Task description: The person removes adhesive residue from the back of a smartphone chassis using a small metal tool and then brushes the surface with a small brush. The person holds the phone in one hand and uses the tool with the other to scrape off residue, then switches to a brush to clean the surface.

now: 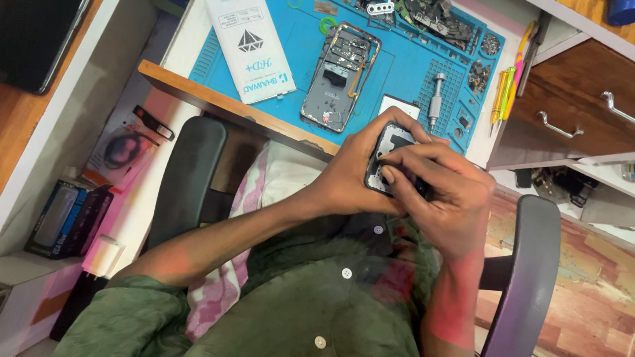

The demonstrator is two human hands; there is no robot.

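Above lap, both hands' grip holds phone part [391, 148]: left hand [354, 175], right hand [445, 201]; long axis toward desk.

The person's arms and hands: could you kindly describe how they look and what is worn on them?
Both forearms are bare, with green shirt sleeves pushed up near the elbows. The left hand and right hand wear no gloves; no rings or watch show.

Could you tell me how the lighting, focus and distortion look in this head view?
Head view: light is even and bright on the blue mat, with no hard glare; a pink-red cast tints the forearms and floor; wide-angle bending curves the desk edge; the hands, left and right, around the dark phone part are slightly soft, while the opened phone on the mat stays sharp.
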